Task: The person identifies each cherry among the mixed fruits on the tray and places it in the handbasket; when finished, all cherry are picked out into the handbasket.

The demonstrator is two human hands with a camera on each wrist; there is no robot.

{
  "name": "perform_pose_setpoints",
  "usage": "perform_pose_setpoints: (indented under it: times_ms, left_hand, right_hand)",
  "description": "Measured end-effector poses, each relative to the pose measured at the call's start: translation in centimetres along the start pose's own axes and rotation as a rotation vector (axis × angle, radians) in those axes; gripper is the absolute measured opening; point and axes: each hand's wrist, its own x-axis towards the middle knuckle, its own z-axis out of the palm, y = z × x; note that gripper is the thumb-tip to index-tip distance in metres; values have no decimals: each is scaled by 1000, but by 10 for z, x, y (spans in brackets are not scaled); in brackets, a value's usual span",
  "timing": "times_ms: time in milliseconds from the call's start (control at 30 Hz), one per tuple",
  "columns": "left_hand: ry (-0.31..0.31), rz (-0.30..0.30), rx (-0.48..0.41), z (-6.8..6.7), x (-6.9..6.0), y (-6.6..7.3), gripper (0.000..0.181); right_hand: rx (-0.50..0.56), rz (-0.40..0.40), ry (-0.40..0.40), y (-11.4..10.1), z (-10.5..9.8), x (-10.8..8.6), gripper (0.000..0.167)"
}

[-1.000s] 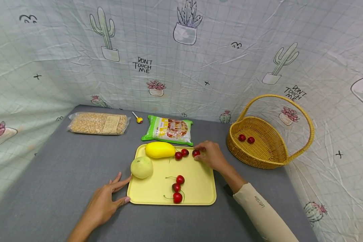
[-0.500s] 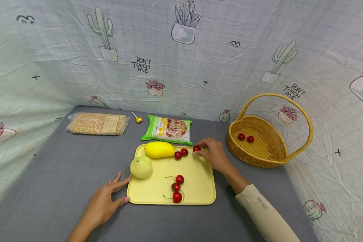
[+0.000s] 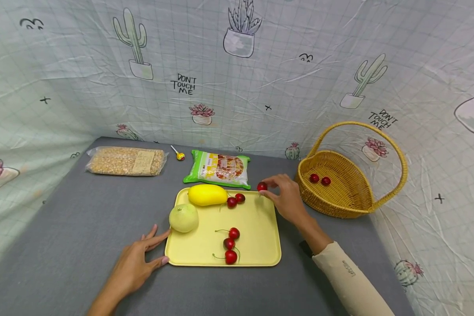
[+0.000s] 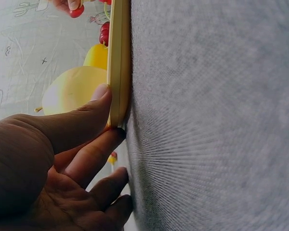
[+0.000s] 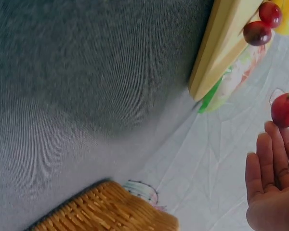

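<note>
My right hand (image 3: 286, 197) pinches a red cherry (image 3: 262, 186) between thumb and fingertips, above the back right corner of the yellow tray (image 3: 260, 237). In the right wrist view the cherry (image 5: 282, 110) is off the tray, its green stem pointing up. At the tray's left edge, my left hand (image 3: 134, 263) rests with its fingers spread; in the left wrist view its thumb and a finger touch the rim. The tray holds a yellow mango-like fruit (image 3: 207, 195), a round pale green fruit (image 3: 184, 218), two cherries (image 3: 231, 202) at the back and three cherries (image 3: 231, 256) near the front.
A wicker basket (image 3: 339, 210) with a tall handle stands right of the tray, two cherries (image 3: 325, 181) inside. Behind the tray lie a green and white packet (image 3: 221, 169), a lollipop (image 3: 180, 156) and a bag of yellow kernels (image 3: 118, 161). A patterned cloth hangs behind the table.
My right hand has lifted the pinched cherry from the tray's back right and moved it slightly right and away from me. The left hand has stayed at the tray's edge.
</note>
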Motion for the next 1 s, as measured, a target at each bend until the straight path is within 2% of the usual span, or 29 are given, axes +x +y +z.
perform_pose_setpoints:
  times_ms: [167, 500, 1000]
  left_hand:
    - [-1, -2, 0, 0, 0, 0, 74]
    - [-10, -8, 12, 0, 2, 0, 74]
    - [-18, -12, 15, 0, 1, -1, 74]
  right_hand:
    - [-17, 11, 72, 1, -8, 0, 34]
    - [28, 26, 172, 9, -28, -1, 33]
    - [-7, 85, 258, 30, -52, -7, 38]
